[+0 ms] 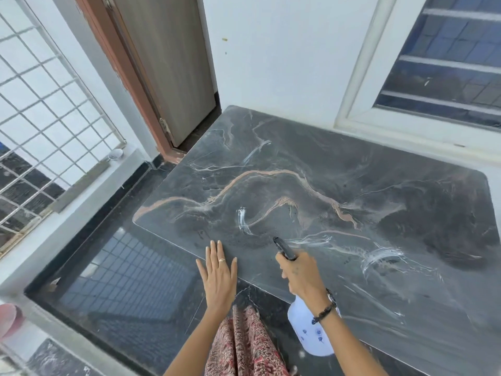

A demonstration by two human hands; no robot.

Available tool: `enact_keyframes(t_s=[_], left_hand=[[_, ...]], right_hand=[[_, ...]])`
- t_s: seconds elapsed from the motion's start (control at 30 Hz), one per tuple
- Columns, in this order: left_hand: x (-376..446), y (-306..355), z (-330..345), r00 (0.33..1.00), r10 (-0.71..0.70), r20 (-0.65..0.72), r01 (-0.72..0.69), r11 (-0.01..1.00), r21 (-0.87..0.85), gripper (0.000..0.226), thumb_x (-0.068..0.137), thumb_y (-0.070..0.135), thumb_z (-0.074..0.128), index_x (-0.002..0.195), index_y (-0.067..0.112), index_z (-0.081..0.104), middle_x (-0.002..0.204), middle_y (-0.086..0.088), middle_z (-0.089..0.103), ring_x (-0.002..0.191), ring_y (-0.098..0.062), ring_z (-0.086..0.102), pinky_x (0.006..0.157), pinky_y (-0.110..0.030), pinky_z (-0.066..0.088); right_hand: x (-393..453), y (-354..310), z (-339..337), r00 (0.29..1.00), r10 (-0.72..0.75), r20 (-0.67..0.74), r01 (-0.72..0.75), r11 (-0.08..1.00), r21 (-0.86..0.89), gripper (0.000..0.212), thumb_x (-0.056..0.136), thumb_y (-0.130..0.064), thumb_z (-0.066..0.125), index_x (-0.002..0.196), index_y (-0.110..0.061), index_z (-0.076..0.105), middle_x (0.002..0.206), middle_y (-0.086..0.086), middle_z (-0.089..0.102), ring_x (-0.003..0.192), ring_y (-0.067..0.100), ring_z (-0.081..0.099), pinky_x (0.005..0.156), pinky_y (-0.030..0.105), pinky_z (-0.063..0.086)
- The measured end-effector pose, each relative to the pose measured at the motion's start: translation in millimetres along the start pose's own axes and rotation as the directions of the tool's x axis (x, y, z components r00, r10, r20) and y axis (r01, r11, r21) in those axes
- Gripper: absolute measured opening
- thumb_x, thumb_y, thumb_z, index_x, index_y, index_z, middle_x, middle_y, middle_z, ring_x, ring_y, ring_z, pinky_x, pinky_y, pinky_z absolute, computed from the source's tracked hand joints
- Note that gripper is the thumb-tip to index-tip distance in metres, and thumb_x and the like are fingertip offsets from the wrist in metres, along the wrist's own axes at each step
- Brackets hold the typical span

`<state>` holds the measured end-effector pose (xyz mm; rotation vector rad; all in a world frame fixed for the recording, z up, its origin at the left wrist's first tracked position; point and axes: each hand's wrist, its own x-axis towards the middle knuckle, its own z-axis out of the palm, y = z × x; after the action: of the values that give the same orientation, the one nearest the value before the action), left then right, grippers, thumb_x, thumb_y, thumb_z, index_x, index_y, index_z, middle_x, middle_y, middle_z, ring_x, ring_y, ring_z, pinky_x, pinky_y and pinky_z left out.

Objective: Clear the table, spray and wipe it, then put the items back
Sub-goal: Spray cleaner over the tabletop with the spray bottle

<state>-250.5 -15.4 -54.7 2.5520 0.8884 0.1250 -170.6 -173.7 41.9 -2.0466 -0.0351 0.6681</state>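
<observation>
Table (352,185), a bare dark marble slab against the wall, risks uneven coverage or overspray onto the floor (130,280), since the right hand (301,272) grasps the spray bottle (311,332) near the front edge while the left hand (218,278) lies flat, holding nothing.

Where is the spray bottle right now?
In the head view, the spray bottle is in the right hand at the marble table's near edge, right of the flat left hand.
</observation>
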Motion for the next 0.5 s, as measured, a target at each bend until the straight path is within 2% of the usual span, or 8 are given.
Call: enact_keyframes(t_s=[0.03,0.13,0.27,0.33,0.4,0.5], left_hand=[[-4,4,2,1.000,0.023,-0.004,-0.023,1.000,-0.005,0.085,0.081,0.063,-0.005,0.148,0.013,0.009,0.157,-0.005,0.006,0.141,-0.012,-0.007,0.113,-0.039,-0.016],[-12,19,10,0.995,0.097,0.000,-0.097,0.995,0.013,0.083,0.085,0.064,-0.008,0.148,0.013,0.011,0.155,-0.003,0.008,0.140,-0.012,-0.006,0.114,-0.035,-0.018],[-16,56,22,0.964,0.232,0.128,-0.242,0.968,0.069,0.063,0.097,0.052,0.008,0.143,0.012,0.025,0.148,-0.009,0.035,0.139,-0.018,0.014,0.113,-0.036,-0.007],[-17,73,30,0.944,0.286,0.167,-0.304,0.948,0.095,0.061,0.098,0.051,0.010,0.142,0.014,0.029,0.146,-0.008,0.039,0.137,-0.021,0.022,0.113,-0.036,-0.004],[-18,83,37,0.932,0.294,0.212,-0.323,0.939,0.117,0.062,0.097,0.052,0.009,0.139,0.013,0.033,0.142,-0.009,0.045,0.133,-0.025,0.039,0.112,-0.037,0.001],[-20,84,42,0.934,0.280,0.223,-0.316,0.937,0.147,0.063,0.097,0.053,0.007,0.138,0.013,0.034,0.140,-0.010,0.047,0.127,-0.026,0.048,0.112,-0.039,0.004]], right_hand=[[-1,3,-3,1.000,0.008,0.016,-0.008,1.000,0.000,0.030,0.078,-0.034,0.053,0.058,-0.013,0.047,0.056,0.008,0.051,0.040,0.019,0.034,0.044,0.027,0.031],[-4,13,-17,1.000,0.022,0.002,-0.022,0.999,0.037,0.028,0.084,-0.030,0.053,0.065,-0.010,0.045,0.063,0.011,0.049,0.039,0.020,0.035,0.043,0.026,0.031],[-11,28,-40,0.991,0.046,-0.124,-0.032,0.993,0.116,0.028,0.085,-0.024,0.053,0.061,-0.009,0.046,0.060,0.015,0.047,0.034,0.018,0.037,0.046,0.030,0.031],[-12,35,-50,0.984,0.067,-0.167,-0.045,0.990,0.132,0.031,0.083,-0.025,0.054,0.059,-0.009,0.043,0.058,0.014,0.040,0.041,0.021,0.032,0.046,0.031,0.029],[-14,39,-60,0.970,0.111,-0.215,-0.079,0.985,0.154,0.034,0.078,-0.029,0.055,0.057,-0.009,0.037,0.056,0.013,0.034,0.046,0.020,0.026,0.048,0.032,0.026],[-18,46,-72,0.957,0.179,-0.227,-0.138,0.973,0.184,0.035,0.076,-0.030,0.055,0.055,-0.010,0.037,0.053,0.012,0.034,0.037,0.018,0.024,0.044,0.030,0.025]])
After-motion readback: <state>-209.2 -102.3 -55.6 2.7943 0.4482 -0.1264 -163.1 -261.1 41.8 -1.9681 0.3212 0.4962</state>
